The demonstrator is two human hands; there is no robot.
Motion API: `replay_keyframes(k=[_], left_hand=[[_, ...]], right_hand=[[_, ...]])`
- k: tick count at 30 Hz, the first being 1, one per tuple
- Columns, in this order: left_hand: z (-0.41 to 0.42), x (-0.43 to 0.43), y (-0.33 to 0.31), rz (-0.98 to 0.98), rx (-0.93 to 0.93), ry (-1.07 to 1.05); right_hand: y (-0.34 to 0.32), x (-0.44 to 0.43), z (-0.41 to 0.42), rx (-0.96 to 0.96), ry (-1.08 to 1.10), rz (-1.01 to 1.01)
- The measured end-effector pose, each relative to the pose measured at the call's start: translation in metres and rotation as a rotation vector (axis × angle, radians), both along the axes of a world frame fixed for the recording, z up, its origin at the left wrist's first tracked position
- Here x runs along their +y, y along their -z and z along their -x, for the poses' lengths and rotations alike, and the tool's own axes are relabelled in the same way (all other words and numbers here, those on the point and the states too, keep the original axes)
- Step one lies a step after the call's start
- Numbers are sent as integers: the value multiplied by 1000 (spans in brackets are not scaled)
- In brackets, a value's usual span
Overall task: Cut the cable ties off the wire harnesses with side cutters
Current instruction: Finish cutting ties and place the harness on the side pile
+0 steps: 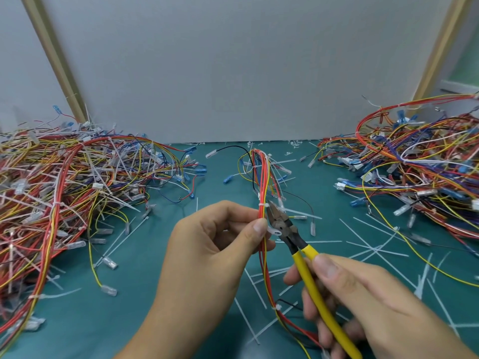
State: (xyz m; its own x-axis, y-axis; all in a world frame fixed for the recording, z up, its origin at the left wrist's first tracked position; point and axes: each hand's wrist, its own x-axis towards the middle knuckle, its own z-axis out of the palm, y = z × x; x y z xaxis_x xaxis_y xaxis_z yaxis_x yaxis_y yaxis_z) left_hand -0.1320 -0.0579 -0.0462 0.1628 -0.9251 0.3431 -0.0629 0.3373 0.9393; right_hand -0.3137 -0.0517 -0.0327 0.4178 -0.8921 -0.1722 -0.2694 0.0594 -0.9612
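Side cutters (282,224), gripped by their yellow handles in the right hand (363,299), sit just right of the wire harness (263,177), tips beside its white cable tie (262,204); the left hand (207,250) pinches the harness just under that tie.

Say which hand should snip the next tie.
Right. The right hand grips the side cutters, whose tips sit beside the white cable tie; the left hand pinches the harness just below it.

Yellow-handled cutters (281,224) poised beside a white tie (262,204).
Left grip (207,244) pinches the red-and-yellow harness (263,177) below it; right grip (363,294) holds the cutters; heaps (64,177) flank the desk (134,294).
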Motion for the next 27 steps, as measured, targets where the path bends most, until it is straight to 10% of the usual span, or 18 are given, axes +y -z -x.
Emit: replay_keyframes(k=[22,27], left_hand=[[6,-1,0,-29,92,-26],[7,2,-1,-157,149,250]], right_hand=[[16,-3,3,-146,124,-33],[8,-19,5,-249,215,38]])
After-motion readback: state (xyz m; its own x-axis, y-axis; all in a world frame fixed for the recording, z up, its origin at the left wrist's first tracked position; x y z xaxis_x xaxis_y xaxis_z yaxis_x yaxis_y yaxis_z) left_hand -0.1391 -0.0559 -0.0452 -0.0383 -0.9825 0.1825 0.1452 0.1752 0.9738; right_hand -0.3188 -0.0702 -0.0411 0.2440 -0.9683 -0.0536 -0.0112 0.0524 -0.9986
